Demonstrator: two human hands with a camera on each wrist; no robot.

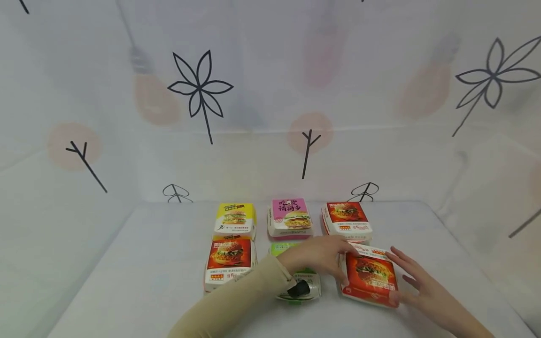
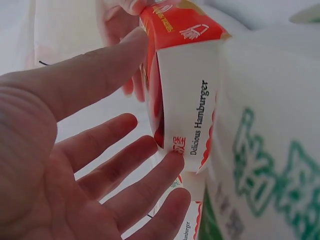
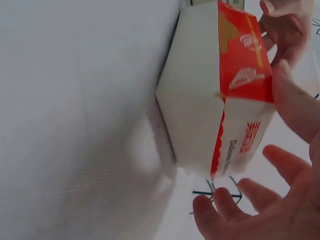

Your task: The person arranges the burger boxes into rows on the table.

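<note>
A red-topped hamburger box [image 1: 369, 274] sits slightly turned at the front right of the table, between both hands. My left hand [image 1: 323, 256] reaches in from its left side, fingers fairly straight and apart, with the thumb [image 2: 115, 55] right at the box's red edge. At the box's right side is my right hand [image 1: 422, 291], fingers spread. Its thumb [image 3: 295, 102] lies at the lid's corner, and the other fingers [image 3: 265, 195] stand off the box's side. Under the left forearm, a green-and-white hamburger box [image 1: 310, 281] is partly covered.
A yellow box [image 1: 235, 219], a pink box [image 1: 291, 217] and another red box [image 1: 346, 218] form the back row. One more red box [image 1: 230, 263] stands at front left, partly behind the left sleeve [image 1: 241, 300]. A patterned white cloth [image 1: 262, 159] hangs behind the table.
</note>
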